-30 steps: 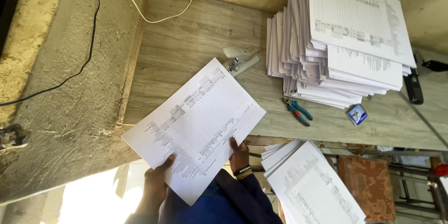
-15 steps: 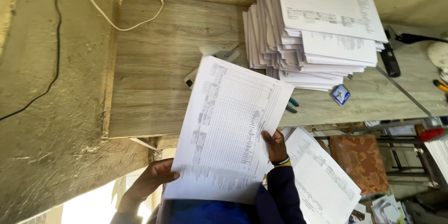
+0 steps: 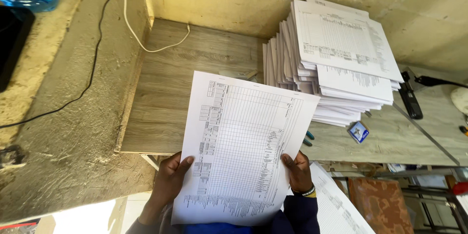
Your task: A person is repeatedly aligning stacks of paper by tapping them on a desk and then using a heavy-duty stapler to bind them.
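Two hands holding up one printed sheet over a wooden desk.

Left hand (image 3: 170, 180) is gripping the gridded sheet (image 3: 243, 146) at its lower left edge, right hand (image 3: 297, 170) pinching its lower right edge; a tall paper stack (image 3: 336, 63) is resting on the desk (image 3: 165, 97) beyond.

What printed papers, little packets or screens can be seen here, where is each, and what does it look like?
Printed sheet: white gridded form, held in left hand and right hand.
Paper stack: tall white pile, back right of the wooden table.
Small box: blue and white, below the stack.
Dark screen edge: far left.
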